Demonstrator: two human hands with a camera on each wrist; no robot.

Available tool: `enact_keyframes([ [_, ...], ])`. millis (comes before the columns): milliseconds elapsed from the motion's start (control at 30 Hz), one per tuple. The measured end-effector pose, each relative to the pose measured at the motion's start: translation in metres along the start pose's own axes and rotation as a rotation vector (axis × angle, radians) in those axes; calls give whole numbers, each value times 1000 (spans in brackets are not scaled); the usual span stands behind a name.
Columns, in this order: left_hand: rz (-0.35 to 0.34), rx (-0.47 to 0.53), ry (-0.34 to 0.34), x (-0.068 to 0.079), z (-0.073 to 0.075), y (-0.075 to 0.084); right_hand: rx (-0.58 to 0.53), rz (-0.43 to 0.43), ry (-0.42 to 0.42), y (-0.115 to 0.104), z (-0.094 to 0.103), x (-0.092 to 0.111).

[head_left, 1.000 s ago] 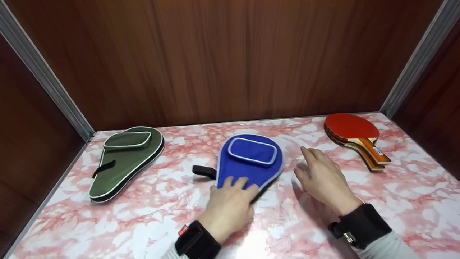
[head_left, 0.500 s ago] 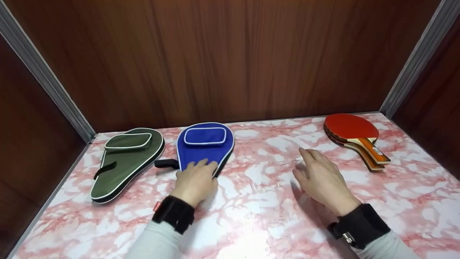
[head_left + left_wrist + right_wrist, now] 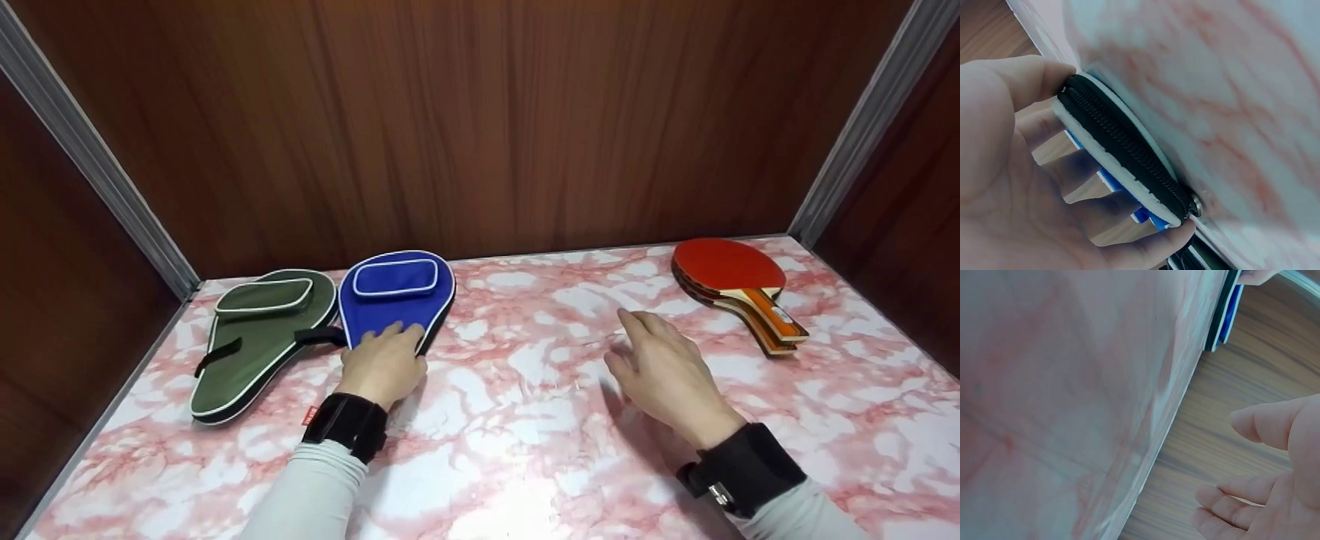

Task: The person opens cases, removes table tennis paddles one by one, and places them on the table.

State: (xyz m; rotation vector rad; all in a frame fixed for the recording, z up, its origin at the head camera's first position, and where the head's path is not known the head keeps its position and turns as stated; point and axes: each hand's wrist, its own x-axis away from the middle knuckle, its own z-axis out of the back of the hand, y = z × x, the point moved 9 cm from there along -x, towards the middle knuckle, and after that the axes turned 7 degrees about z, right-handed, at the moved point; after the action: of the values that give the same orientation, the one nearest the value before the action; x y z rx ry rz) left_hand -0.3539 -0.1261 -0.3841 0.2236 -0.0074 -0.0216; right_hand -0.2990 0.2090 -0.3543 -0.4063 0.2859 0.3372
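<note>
The blue case [image 3: 394,304] lies on the table near the back wall [image 3: 480,127], just beside the green case [image 3: 262,322]. It is round at the far end and slim at the near end, like a bat, most likely so that a bat fits inside. The left hand [image 3: 384,367] grips the slim end, with the thumb on one side and the fingers round the other. That end is probably the easiest part to hold, as a hand can reach across it. The blue case looks like cloth, with white trim, a raised pocket [image 3: 395,277] and a bumpy black zip [image 3: 1123,138] along its side. Its black strap [image 3: 320,335] sticks out over the edge of the green case, which has the same shape and its own pocket. The right hand [image 3: 667,367] is loose and holds nothing, above the table [image 3: 510,420]. Past it lie two bats [image 3: 727,266], one on top of the other, perhaps to save room. The top one has a smooth red face, and the handles look like wood. The table has pink and white swirls, and the wall is brown with streaks like wood.
</note>
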Motion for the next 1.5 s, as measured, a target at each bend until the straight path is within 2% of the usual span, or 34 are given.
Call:
enact_keyframes([
  [167, 18, -10, 17, -4, 1, -9, 3, 5, 1, -2, 1, 0],
  [200, 34, -7, -7, -1, 5, -9, 4, 6, 1, -2, 2, 0],
  [267, 42, -3, -5, -1, 7, -14, 4, 6, 0, -2, 2, 0],
  [533, 39, 9, 35, 8, 14, -26, 4, 25, 20, -5, 4, 1],
  [733, 34, -1, 29, 12, 16, -28, -3, 24, 12, -5, 3, 2],
  [833, 44, -9, 63, 15, 23, -35, -7, 22, 8, -5, 3, 2],
  [1033, 107, 12, 256, 20, 55, -70, -5, 42, 9, -7, 5, 1],
  [1133, 153, 20, 311, 21, 69, -94, -2, 48, 4, -7, 7, 1],
  [1267, 235, 32, 310, 23, 75, -130, -6, 46, -14, -9, 5, 1],
  [1500, 388, 70, 199, 32, 63, -186, -8, 66, -12, -16, -1, 0],
])
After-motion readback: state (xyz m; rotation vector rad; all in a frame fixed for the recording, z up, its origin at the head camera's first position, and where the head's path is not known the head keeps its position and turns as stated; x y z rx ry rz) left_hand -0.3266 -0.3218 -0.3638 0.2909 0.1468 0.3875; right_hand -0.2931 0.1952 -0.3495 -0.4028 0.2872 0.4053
